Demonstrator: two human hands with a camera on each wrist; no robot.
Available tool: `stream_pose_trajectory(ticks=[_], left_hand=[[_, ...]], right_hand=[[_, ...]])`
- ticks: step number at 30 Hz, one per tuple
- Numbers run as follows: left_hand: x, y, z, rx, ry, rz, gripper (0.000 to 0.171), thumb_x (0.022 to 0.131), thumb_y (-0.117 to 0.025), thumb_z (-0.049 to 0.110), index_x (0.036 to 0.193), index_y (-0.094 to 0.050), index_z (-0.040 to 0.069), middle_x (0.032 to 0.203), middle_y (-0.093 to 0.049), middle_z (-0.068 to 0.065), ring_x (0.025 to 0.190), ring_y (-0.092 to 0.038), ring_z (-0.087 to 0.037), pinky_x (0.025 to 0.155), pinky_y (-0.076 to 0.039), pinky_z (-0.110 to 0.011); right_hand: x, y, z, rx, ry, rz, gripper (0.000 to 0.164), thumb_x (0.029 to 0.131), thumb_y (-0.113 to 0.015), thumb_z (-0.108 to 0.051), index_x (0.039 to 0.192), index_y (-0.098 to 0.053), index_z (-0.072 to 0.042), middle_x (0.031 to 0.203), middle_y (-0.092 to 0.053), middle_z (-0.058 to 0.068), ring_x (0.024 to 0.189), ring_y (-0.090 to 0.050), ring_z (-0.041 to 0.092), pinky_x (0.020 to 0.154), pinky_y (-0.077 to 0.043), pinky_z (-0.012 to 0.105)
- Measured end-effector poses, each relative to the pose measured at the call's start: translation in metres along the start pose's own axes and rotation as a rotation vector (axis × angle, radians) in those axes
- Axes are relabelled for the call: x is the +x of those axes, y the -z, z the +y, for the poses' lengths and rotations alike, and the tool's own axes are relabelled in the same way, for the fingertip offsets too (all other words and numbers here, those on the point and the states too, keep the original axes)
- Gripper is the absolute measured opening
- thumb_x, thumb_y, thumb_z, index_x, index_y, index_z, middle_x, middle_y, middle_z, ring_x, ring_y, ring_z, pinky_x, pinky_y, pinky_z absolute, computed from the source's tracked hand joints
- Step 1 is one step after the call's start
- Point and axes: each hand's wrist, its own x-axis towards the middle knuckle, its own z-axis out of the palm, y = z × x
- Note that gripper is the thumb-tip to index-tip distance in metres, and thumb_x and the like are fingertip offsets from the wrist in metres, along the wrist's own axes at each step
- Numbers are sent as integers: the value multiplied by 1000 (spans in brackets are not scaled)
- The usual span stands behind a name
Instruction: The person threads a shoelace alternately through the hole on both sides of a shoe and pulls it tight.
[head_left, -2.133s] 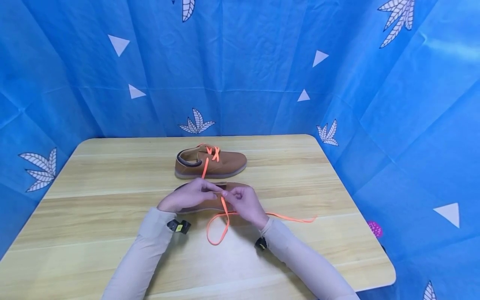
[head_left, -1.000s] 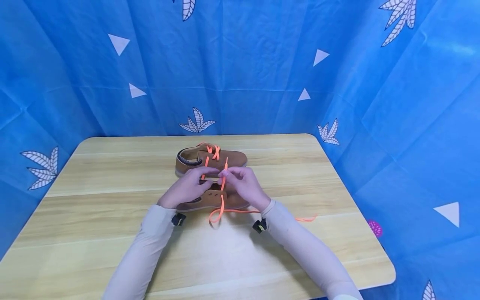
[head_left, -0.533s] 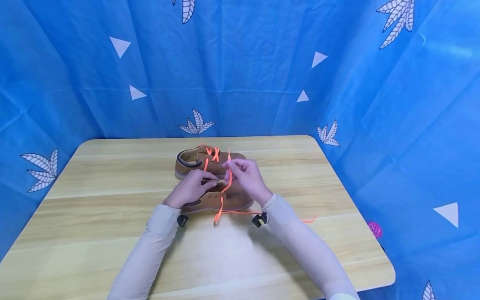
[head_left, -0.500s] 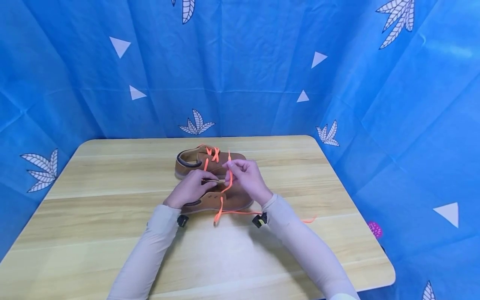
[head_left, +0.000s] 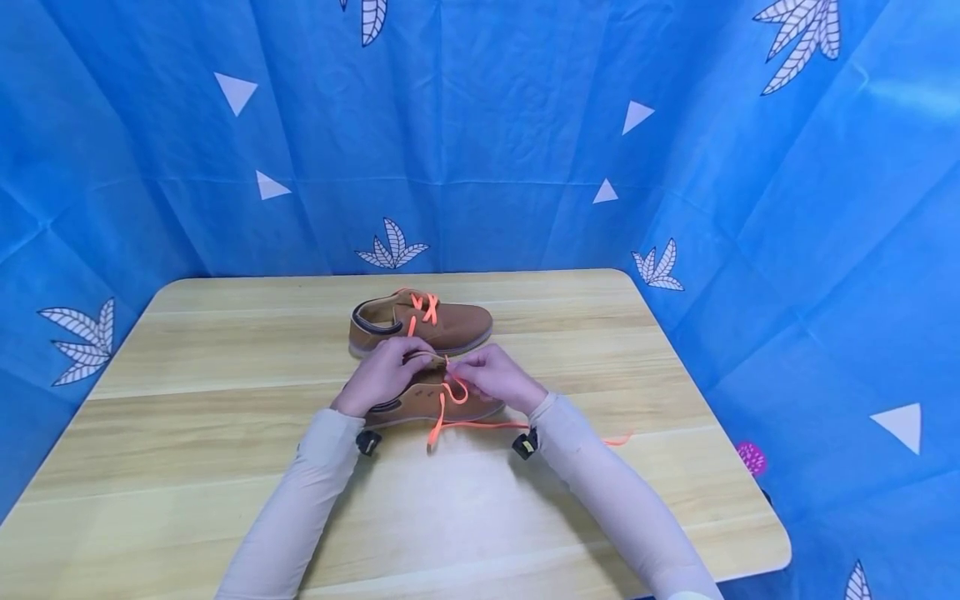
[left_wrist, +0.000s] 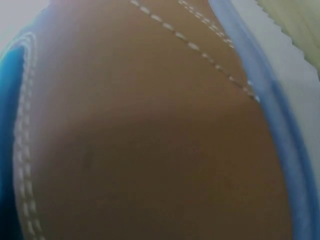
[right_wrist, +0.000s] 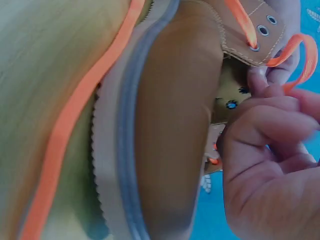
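Note:
A brown leather shoe (head_left: 408, 406) with an orange shoelace (head_left: 460, 392) lies nearest me, toe to the right. My left hand (head_left: 382, 377) reaches over its opening and pinches the far eyelet flap. The lace's end is between the fingertips of my right hand (head_left: 498, 377), close to that flap. From the near flap's front eyelet the lace curves up to my fingers in the right wrist view, where the right hand (right_wrist: 272, 150) hides part of the far flap. Only the shoe's stitched side (left_wrist: 150, 115) fills the left wrist view.
Behind stands a second brown shoe (head_left: 463, 323), with crossed orange lacing. The rest of the near lace trails along the wooden table (head_left: 465, 517) to the right, passing under my right wrist. A blue patterned curtain (head_left: 517, 225) hangs behind the table.
My right hand drew the lace upward, then came down and left to the far flap with its end. My left hand moved onto the far flap. The lace loop on the table shrank.

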Motion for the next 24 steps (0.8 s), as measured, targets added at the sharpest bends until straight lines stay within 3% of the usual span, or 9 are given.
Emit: stream_pose_trajectory(ticks=[5,10,16,24], left_hand=[[0,1,0,3,11,-2,13,102,-65,16,106,-77,13,105,-77,-3,102,-69,-21,93,-55,-46],[-1,1,2,-8,35,-13,13,103,-64,16,108,-76,13,104,-77,-3,99,-68,-20,91,-55,-44],[0,2,2,-1,32,-21,13,102,-65,16,107,-76,12,105,-77,-3,99,-68,-20,91,-55,-44],[0,2,0,-12,24,-42,12,102,-65,16,107,-76,14,103,-76,-2,95,-67,-17,87,-54,-40]], right_hand=[[6,-2,7,-5,-38,-80,42,103,-63,-24,63,-58,-9,50,-36,-7,43,-26,7,43,-23,23],[9,-4,9,1,-50,-91,44,103,-62,-21,61,-57,-13,49,-35,-8,42,-27,6,43,-24,23],[12,-8,11,-50,-14,-31,47,105,-61,-23,59,-54,-13,48,-35,-8,41,-28,8,42,-23,24],[16,-18,10,-242,83,168,44,103,-65,-29,62,-68,-12,47,-53,-5,37,-47,8,41,-35,22]])
